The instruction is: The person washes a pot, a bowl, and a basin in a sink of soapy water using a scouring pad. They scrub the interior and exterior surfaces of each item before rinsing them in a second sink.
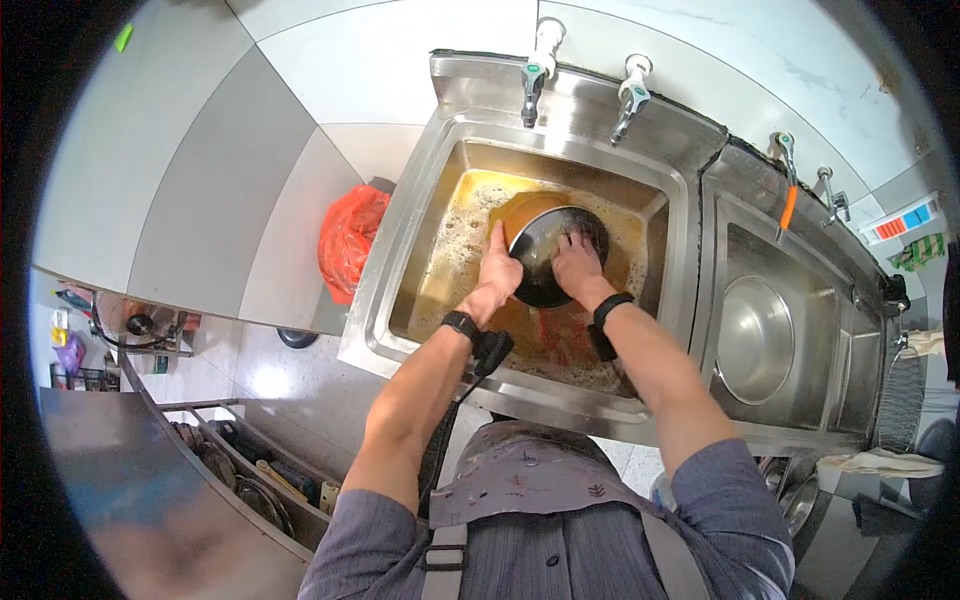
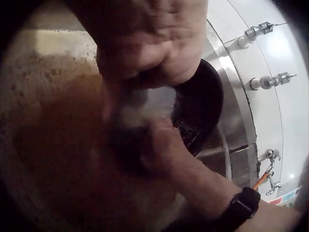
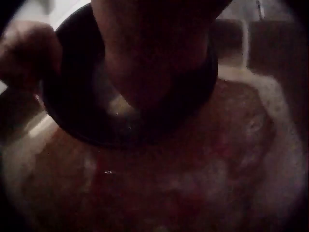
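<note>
A round black bowl point(image 1: 545, 290) is held tilted over the brownish, foamy water of the left sink basin point(image 1: 415, 300). My left hand point(image 1: 497, 270) grips its left rim, thumb side up. My right hand point(image 1: 580, 268) reaches down inside the bowl, its fingers against the inner surface. In the right wrist view that hand point(image 3: 145, 72) is dark and its fingertips are hidden; I cannot tell whether it holds something. A pale glint shows on the inside of the bowl point(image 2: 198, 113) in the left wrist view. Behind the bowl, an orange-yellow round shape point(image 1: 515, 210) lies in the water.
Two taps, a left one point(image 1: 533, 90) and a right one point(image 1: 630, 100), stand over the basin's back edge. A large metal bowl point(image 1: 755, 340) sits in the right basin. A red plastic bag point(image 1: 350, 240) hangs left of the sink. Something reddish point(image 1: 565, 340) shows under the water.
</note>
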`<state>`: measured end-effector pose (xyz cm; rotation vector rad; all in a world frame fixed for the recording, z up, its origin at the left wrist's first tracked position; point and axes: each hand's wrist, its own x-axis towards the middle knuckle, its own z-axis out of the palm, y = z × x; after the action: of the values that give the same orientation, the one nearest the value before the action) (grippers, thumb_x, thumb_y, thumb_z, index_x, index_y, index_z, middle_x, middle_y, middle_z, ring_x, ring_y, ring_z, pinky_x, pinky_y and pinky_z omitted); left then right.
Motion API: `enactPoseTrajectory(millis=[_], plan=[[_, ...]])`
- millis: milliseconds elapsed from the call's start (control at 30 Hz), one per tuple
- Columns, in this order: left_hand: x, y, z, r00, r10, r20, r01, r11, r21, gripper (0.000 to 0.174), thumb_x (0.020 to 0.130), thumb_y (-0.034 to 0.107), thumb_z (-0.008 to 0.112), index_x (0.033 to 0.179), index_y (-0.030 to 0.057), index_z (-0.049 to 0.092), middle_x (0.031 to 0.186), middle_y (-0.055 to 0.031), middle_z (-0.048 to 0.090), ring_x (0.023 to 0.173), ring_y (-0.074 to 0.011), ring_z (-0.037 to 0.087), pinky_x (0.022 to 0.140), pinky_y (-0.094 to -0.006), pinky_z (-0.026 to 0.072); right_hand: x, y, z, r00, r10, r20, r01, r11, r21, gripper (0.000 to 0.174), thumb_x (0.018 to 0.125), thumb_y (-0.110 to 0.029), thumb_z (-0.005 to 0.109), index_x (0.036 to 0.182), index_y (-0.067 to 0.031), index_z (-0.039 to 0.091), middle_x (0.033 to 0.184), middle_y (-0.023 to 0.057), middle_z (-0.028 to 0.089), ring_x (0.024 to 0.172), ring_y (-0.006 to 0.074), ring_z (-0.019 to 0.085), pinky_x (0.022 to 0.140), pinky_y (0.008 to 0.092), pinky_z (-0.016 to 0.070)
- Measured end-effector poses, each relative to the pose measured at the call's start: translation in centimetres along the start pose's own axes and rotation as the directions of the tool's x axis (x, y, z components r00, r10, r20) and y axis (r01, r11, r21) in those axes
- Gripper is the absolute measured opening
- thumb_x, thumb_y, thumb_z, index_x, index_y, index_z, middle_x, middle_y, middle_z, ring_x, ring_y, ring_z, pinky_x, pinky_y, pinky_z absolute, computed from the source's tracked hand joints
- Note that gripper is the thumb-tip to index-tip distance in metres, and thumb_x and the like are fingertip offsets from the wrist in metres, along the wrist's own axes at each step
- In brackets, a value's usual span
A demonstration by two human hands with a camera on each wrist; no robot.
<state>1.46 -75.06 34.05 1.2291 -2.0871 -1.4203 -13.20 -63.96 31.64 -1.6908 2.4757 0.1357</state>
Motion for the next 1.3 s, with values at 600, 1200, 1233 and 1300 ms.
enactPoseTrajectory(millis=[600,1200,1233,1300], plan=[[1.4,1.2,-3.5,0.989,-0.147,0.022,0.147,0.989,0.022,0.075,0.087,0.001,0.048,0.159,0.0178,0.034,0.136,-0.0266,0.061,0.124,-0.0433,0.061,0.1,-0.0449,0.0517,-4.1,0.2,-2.0,0.913,-0.399,0.083,0.407,0.903,-0.14,0.052,0.087,-0.018,0.065,0.137,-0.0051,0.057,0.136,0.0159,0.057,0.119,0.0388,0.06,0.108,0.0514,0.0437],[4.5,-3.6,-0.9,0.926,-0.377,0.031,0.378,0.925,-0.044,0.055,0.092,0.01,0.048,0.146,0.0029,0.043,0.108,-0.0329,0.069,0.084,-0.0453,0.073,0.063,-0.0509,0.0589,-2.4,-6.4,-2.1,0.973,-0.141,-0.181,0.225,0.739,0.635,0.04,0.082,-0.017,0.075,0.113,0.0025,0.059,0.119,0.0261,0.063,0.113,0.0453,0.062,0.094,0.0517,0.0509],[5.5,-6.1,-0.7,0.946,-0.325,-0.003,0.322,0.936,0.141,0.058,0.092,0.009,0.047,0.149,0.0065,0.04,0.107,-0.0336,0.068,0.081,-0.0458,0.072,0.061,-0.0512,0.0584,-2.9,-5.8,-2.1,0.953,-0.259,-0.155,0.291,0.655,0.697,0.042,0.084,-0.019,0.075,0.116,0.002,0.059,0.125,0.0266,0.061,0.118,0.0434,0.06,0.097,0.0507,0.0493],[6.1,-8.8,-0.7,0.932,-0.347,0.104,0.321,0.925,0.205,0.066,0.091,0.006,0.047,0.155,0.0141,0.033,0.11,-0.0312,0.069,0.084,-0.0458,0.073,0.061,-0.0505,0.0599,-2.7,-3.0,-0.9,0.905,-0.418,0.082,0.296,0.754,0.586,0.047,0.091,-0.026,0.07,0.128,0.0006,0.058,0.129,0.0218,0.06,0.117,0.0414,0.059,0.101,0.0468,0.0478]])
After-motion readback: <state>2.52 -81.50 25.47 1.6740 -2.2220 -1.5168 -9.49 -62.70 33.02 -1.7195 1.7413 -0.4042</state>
